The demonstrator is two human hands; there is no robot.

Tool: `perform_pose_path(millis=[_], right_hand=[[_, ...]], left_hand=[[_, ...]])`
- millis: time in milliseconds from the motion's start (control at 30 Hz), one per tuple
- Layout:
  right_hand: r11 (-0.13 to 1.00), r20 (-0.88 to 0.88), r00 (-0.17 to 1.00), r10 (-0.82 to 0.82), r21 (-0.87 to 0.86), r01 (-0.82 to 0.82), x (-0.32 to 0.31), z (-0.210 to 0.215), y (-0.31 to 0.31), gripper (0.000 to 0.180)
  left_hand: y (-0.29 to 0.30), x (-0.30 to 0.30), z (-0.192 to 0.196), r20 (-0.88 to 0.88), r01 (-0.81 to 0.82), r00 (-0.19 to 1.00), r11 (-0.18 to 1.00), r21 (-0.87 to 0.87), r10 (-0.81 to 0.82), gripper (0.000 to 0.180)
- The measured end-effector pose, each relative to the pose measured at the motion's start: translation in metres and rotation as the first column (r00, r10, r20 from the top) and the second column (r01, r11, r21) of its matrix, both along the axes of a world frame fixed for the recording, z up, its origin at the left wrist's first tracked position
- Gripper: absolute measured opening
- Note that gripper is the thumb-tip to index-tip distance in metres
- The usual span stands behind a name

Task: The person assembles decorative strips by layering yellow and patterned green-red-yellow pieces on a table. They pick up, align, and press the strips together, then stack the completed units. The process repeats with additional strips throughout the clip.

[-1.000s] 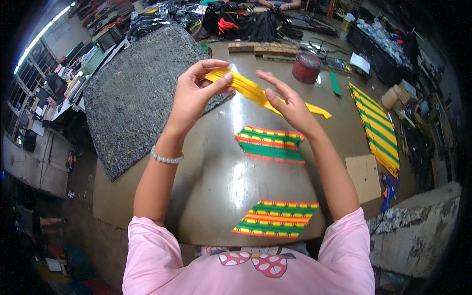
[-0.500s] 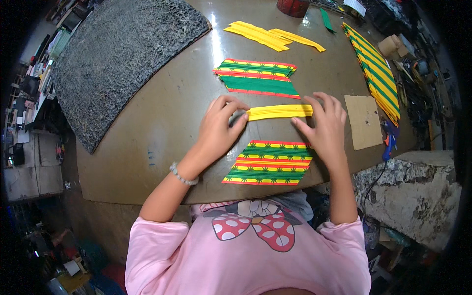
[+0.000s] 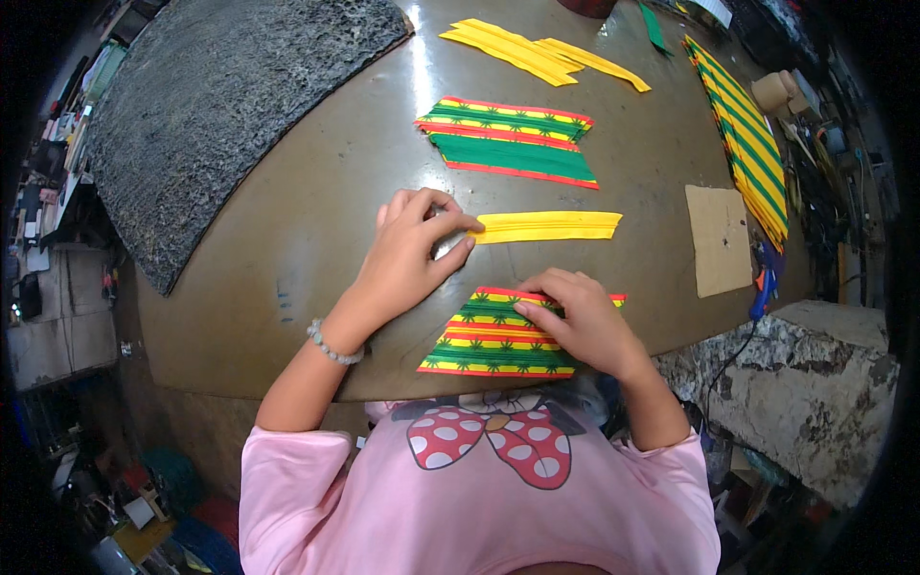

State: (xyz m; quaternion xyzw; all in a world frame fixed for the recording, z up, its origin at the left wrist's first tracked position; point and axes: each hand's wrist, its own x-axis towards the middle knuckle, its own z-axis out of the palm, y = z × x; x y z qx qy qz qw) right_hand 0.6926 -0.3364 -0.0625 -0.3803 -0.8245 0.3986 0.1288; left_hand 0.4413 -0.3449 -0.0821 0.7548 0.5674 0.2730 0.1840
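Observation:
A yellow strip (image 3: pixel 551 226) with thin dark lines lies across the table in front of me. At its left end, my left hand (image 3: pixel 417 244) has thumb and index finger closed on the tip. Nearer my body is a slanted red, yellow and green striped piece (image 3: pixel 494 355) printed with dark leaf shapes. My right hand (image 3: pixel 580 316) rests over its upper right part, with thumb and index finger closing on its surface near the far edge. The hand hides much of that piece's right side. Beyond the strip lies a stack of similar striped pieces (image 3: pixel 513 165), with a plain green band showing.
Several yellow strips (image 3: pixel 517 53) lie at the far side. At the right are a yellow-green striped stack (image 3: pixel 743 144), a cardboard piece (image 3: pixel 719 240) and a blue glue gun (image 3: pixel 764 287) with a cord. A rough dark slab (image 3: pixel 240 115) covers the table's left.
My right hand has let go of the yellow strip's right end and come down onto the near striped piece. My left hand stays at the strip's left end.

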Motion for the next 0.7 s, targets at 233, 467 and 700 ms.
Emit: perform_pose_path(millis=[233, 467, 700], right_hand=[[0.999, -0.04, 0.998, -0.038, -0.029, 0.036, -0.019, 0.009, 0.017, 0.024], [1.0, 0.064, 0.998, -0.006, -0.016, 0.007, -0.036, 0.004, 0.055, 0.027], [0.989, 0.142, 0.99, -0.013, -0.144, 0.033, -0.038, 0.003, 0.069, 0.028]], left_hand=[[-0.006, -0.003, 0.001, 0.034, -0.003, 0.999, 0.999, -0.036, 0.004, 0.022], [-0.007, -0.008, 0.0, 0.001, 0.019, 1.0, 0.999, -0.051, -0.019, 0.031], [-0.006, -0.016, 0.003, 0.034, 0.038, 0.999, 0.998, -0.058, -0.036, 0.028]])
